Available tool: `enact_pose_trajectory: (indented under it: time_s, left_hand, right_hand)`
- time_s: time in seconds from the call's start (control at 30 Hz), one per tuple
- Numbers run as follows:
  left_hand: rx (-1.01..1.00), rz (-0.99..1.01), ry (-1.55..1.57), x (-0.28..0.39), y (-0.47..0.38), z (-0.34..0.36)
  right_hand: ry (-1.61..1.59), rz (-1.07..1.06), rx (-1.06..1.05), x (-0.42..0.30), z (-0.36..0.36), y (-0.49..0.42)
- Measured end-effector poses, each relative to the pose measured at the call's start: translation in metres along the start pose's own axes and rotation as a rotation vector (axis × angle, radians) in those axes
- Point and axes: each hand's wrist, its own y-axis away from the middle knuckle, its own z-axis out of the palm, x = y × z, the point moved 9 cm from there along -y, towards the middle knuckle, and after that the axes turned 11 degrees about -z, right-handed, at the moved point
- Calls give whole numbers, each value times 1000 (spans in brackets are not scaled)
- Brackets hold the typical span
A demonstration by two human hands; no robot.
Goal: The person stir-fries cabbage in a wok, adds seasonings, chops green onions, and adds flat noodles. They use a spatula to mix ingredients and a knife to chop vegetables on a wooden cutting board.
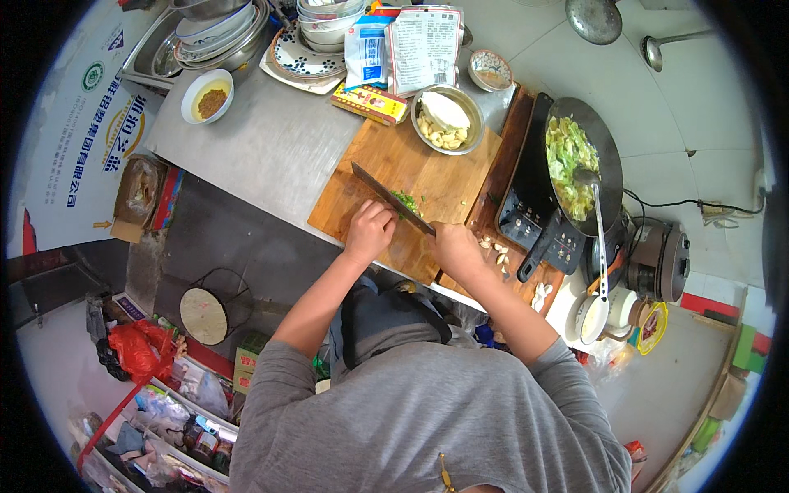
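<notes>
My right hand [459, 249] grips the handle of a kitchen knife [385, 194]; its long dark blade points to the far left over a wooden cutting board [363, 151]. Chopped green pieces [407, 200], which look like scallion, lie on the far side of the blade. My left hand [372, 229] is at the board's near edge, its curled fingers close against the near side of the blade. Whatever may be under those fingers is hidden. Toward the back of the board stands a metal bowl [478, 132] with peeled garlic cloves and a larger white piece.
On the right, a wok [610, 172] with chopped leafy greens and a ladle sits on an induction cooker [524, 209]. Loose garlic cloves [500, 249] lie near it. Seasoning packets [425, 49], a yellow box [370, 103], stacked dishes [308, 52] and a white bowl [208, 96] stand behind.
</notes>
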Motion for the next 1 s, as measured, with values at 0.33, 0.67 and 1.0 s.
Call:
enact_pose_trajectory:
  time_s: [0.33, 0.67, 1.0]
  left_hand:
    - [77, -125, 178, -3, -9, -20]
    - [127, -732, 1010, -68, -16, -19]
    - [-6, -166, -63, 10, 5, -18]
  right_hand:
    - [-224, 45, 116, 17, -1, 0]
    - [-384, 187, 202, 30, -15, 32]
    - [26, -47, 88, -4, -16, 26]
